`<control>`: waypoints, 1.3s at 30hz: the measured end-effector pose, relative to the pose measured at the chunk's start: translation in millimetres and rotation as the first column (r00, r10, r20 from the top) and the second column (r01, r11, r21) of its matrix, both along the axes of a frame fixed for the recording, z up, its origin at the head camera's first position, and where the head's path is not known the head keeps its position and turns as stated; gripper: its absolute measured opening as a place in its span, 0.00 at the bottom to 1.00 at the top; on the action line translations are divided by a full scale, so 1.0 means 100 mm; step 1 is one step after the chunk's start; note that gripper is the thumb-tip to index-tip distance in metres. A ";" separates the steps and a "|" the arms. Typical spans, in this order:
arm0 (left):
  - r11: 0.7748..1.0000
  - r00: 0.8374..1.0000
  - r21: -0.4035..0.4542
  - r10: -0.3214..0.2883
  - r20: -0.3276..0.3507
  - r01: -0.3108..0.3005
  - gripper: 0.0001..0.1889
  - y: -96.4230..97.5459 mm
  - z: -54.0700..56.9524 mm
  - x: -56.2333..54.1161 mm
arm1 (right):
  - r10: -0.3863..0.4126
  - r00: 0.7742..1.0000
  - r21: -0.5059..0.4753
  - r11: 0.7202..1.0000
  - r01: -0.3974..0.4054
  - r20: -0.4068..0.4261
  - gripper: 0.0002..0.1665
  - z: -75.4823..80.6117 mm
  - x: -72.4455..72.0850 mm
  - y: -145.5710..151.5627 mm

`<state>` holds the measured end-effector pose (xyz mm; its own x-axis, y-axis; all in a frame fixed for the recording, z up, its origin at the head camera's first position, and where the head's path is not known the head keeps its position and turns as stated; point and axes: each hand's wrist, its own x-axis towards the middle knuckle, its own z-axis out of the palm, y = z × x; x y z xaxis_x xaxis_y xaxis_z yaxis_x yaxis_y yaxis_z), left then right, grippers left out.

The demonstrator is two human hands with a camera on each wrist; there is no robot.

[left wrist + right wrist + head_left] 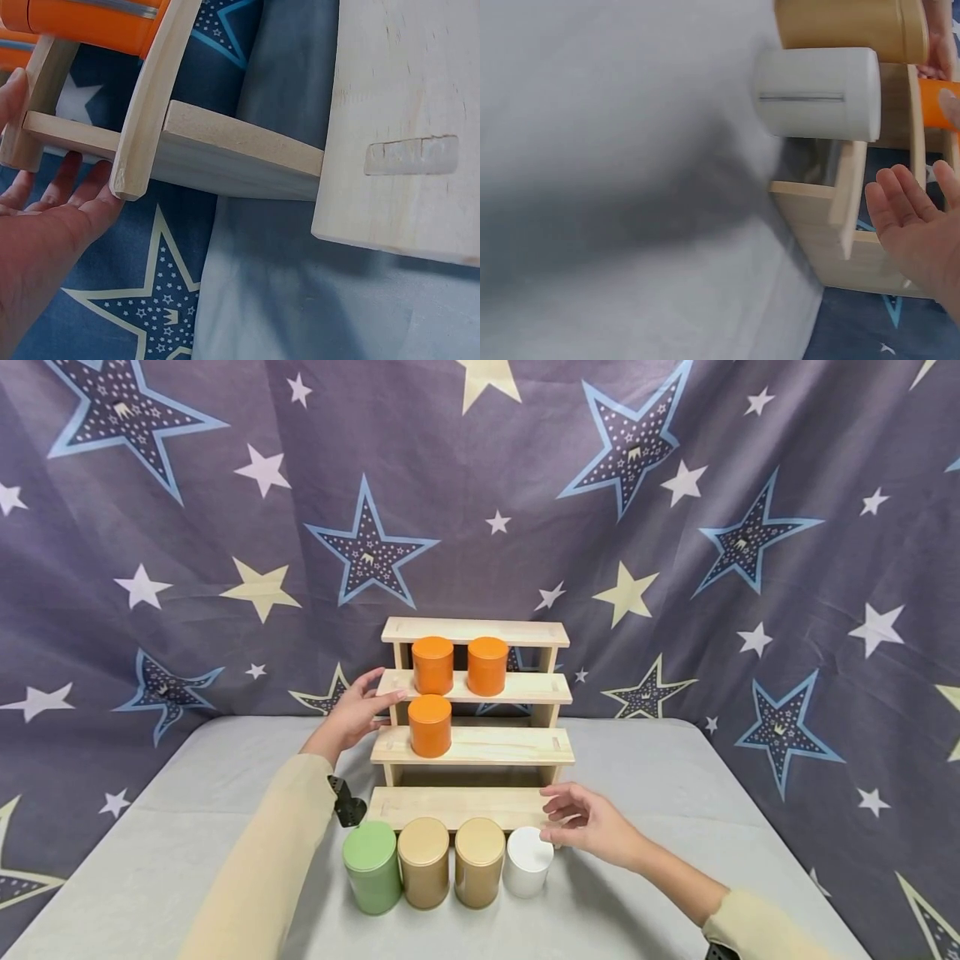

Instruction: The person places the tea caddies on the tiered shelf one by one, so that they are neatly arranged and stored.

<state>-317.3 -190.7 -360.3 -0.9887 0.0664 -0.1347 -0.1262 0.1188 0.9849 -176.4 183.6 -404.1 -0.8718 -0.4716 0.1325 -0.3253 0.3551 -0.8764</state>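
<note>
A four-tier wooden display rack [517,745] stands on the table. My left hand [356,710] holds its left side by the second tier from the top; in the left wrist view the fingers curl at the side panel. Two orange canisters [432,667] sit on that tier, and another orange canister [430,728] is one tier lower. My right hand [588,827] has relaxed fingers beside the bottom tier's right end, its thumb close to the white canister [527,864]. Left of the white one stand two gold canisters [480,864] and a taller green canister [373,872] in a row.
The grey cloth-covered table [630,760] extends to both sides of the rack. Behind it hangs a star-printed curtain [450,468], which also surrounds the table's sides. The row of canisters stands close before the rack's bottom tier.
</note>
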 end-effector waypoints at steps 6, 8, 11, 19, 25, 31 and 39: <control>1.000 1.000 0.004 0.000 -0.002 0.000 0.45 0.00 0.02 0.02 | 0.003 0.999 0.000 1.000 -0.003 0.044 0.33 -0.10 0.08 0.02; 1.000 1.000 0.003 0.001 0.000 -0.001 0.45 0.00 0.02 0.02 | 0.008 0.998 -0.007 1.000 -0.008 0.055 0.33 -0.14 0.10 0.03; 1.000 1.000 0.002 0.003 0.003 -0.003 0.45 0.00 0.02 0.03 | 0.013 0.998 -0.022 1.000 -0.012 0.068 0.32 -0.18 0.12 0.04; 1.000 1.000 0.014 0.000 0.000 0.000 0.45 0.00 0.01 0.00 | 0.025 0.997 -0.011 1.000 -0.025 0.076 0.34 -0.24 0.22 0.03; 1.000 1.000 0.014 0.001 -0.005 -0.001 0.46 -0.01 0.00 -0.02 | 0.027 0.995 -0.004 1.000 -0.027 0.098 0.34 -0.31 0.24 0.03; 1.000 1.000 0.012 0.001 -0.007 -0.001 0.46 -0.01 -0.01 -0.01 | 0.039 0.994 -0.026 0.999 -0.036 0.098 0.36 -0.39 0.23 0.01; 1.000 1.000 0.015 0.004 0.001 -0.004 0.46 0.00 0.00 0.01 | 0.022 0.994 -0.049 0.999 -0.017 0.104 0.39 -0.48 0.24 -0.08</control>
